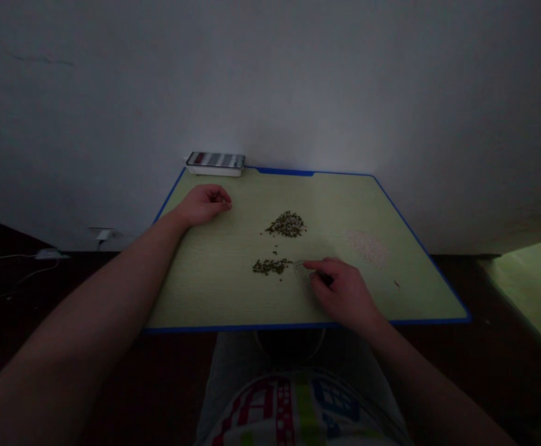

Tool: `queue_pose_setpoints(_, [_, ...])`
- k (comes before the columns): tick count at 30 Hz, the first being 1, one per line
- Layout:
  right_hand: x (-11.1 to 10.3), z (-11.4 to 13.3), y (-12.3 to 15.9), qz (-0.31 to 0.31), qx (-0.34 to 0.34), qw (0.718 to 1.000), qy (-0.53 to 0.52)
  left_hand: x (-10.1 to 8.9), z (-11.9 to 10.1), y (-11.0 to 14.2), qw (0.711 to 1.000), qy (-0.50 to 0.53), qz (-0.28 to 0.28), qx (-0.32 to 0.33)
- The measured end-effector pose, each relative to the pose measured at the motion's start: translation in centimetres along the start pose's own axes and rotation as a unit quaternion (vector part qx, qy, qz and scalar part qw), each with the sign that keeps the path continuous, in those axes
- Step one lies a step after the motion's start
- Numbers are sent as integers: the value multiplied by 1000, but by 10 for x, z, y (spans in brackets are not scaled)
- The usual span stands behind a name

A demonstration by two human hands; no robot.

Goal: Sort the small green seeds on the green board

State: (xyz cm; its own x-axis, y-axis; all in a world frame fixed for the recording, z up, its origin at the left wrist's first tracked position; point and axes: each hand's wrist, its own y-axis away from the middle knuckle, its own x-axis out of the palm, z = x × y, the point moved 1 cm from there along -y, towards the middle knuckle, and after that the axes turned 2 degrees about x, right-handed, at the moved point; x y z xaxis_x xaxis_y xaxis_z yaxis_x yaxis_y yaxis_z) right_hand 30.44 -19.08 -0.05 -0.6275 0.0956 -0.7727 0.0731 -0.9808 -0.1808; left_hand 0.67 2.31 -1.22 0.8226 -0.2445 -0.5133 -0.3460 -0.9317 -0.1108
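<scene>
A pale green table with a blue rim [214, 291] stands against the wall. On it lie a mixed pile of green and pale grains [287, 224], a smaller pile of green grains [270, 266] nearer me, and a faint pale pile [369, 246] to the right. My right hand [342, 291] rests beside the small green pile, fingers pinched on a thin clear tool, perhaps tweezers [299, 264], whose tip points at that pile. My left hand [204, 203] lies on the table's far left, fingers curled loosely, nothing visible in them.
A phone on a white block [215, 162] sits at the table's back left corner against the wall. Cables and a plug [47, 254] lie on the dark floor at left. Another green surface [530, 285] shows at right. A small speck [396, 284] lies near the table's right side.
</scene>
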Motion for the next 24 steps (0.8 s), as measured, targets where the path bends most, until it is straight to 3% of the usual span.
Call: queue_pose_setpoints(24, [-2,-12,-3,-30,24,999,25,-1,0,0,1000,-7,0,7])
